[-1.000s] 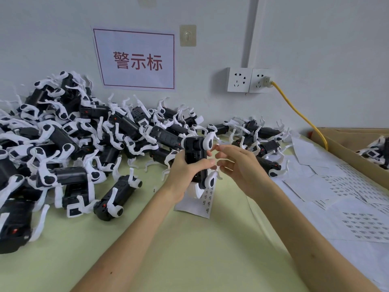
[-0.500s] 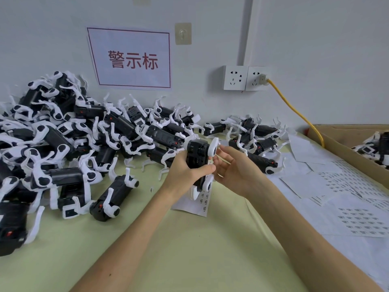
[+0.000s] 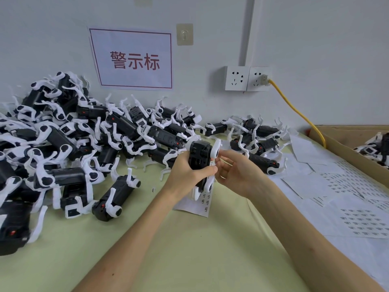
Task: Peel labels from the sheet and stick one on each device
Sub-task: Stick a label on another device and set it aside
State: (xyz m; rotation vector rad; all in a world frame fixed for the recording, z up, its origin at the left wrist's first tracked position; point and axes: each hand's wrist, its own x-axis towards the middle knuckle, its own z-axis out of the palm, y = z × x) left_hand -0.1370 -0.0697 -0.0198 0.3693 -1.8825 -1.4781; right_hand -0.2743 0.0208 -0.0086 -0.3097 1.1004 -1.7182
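Left hand grips 1 device, held upright above the table at centre. The fingers wrap its black body from the left and the thumb lies across the near face. White folded arms show at the device's top and bottom ends. Right hand is just beside the device on its right, fingers loosely curled. The thumb and forefinger tips are close together at the device's right edge. A small white label appears to be pinched there against that edge, though it is too small to confirm. The sheet lies flat on the table directly below the held device, partly hidden by both hands, and 1 column of printed labels is visible near its right edge. A pile of like black-and-white devices covers the table's left and rear, against the wall, and runs on behind the hands to the right. Spare sheets lie overlapping on the table's right side, between the right forearm and a cardboard box. The box holds further devices at the frame's right edge. On the wall are 1 sign with red characters and 2 sockets. A yellow cable is plugged into the right socket and runs down towards the box.
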